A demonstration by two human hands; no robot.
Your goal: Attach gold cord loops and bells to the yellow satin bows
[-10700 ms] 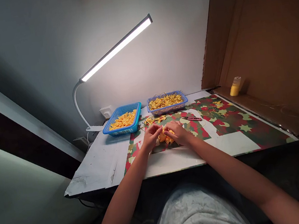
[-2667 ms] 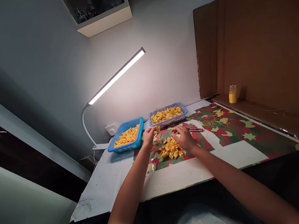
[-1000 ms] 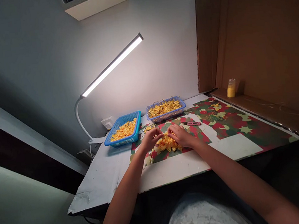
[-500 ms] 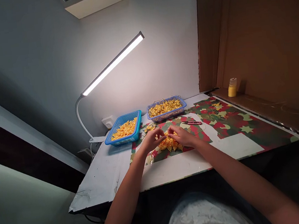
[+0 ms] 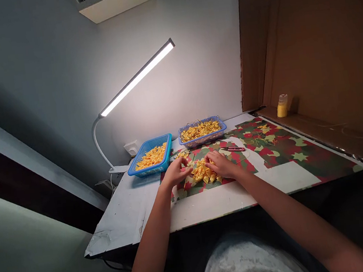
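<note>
A heap of small yellow folded paper pieces [image 5: 202, 174] lies on the camouflage-patterned mat [image 5: 282, 150]. My right hand [image 5: 221, 164] rests against the heap's right side, its fingers curled on one of the pieces. My left hand [image 5: 173, 172] is just left of the heap with fingers bent together; what it pinches is too small to make out. A few loose yellow pieces [image 5: 182, 155] lie just beyond its fingertips.
A blue basket [image 5: 163, 156] and a purple-blue basket [image 5: 203, 140], both with yellow pieces, stand at the back. A red cutter [image 5: 232, 149] lies near the right hand. A desk lamp [image 5: 135, 81] leans overhead, with a wall socket [image 5: 130, 148] behind. A yellow bottle [image 5: 282, 105] stands by the cardboard wall [image 5: 319, 48].
Half a second ago both hands pinched together above the heap. Now my left hand has drawn away to the left, and my right hand has stayed at the heap.
</note>
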